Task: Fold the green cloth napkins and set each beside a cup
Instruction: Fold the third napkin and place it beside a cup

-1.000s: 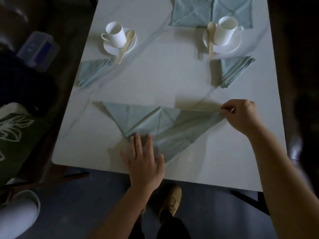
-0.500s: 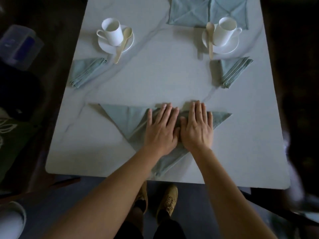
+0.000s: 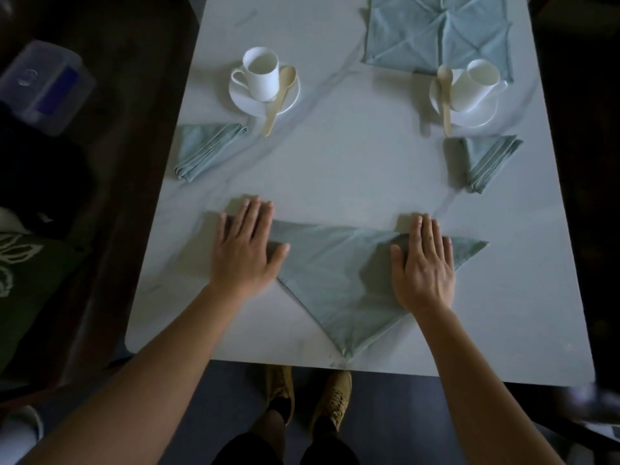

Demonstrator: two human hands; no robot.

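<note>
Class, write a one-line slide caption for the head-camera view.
Left hand and right hand press flat on a triangle-folded green napkin on the white table.

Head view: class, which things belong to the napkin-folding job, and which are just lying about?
Job: triangular green cloth napkin under left hand and right hand; folded green napkins; unfolded green napkin; white cups.
Lying about: clear plastic box; dark green leaf-patterned fabric.

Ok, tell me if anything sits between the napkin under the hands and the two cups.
Nothing lies between the left hand, the right hand and the triangular green cloth napkin; both press flat on it. Toward the left white cup lies a folded green napkin; toward the right white cup, another folded napkin.
</note>
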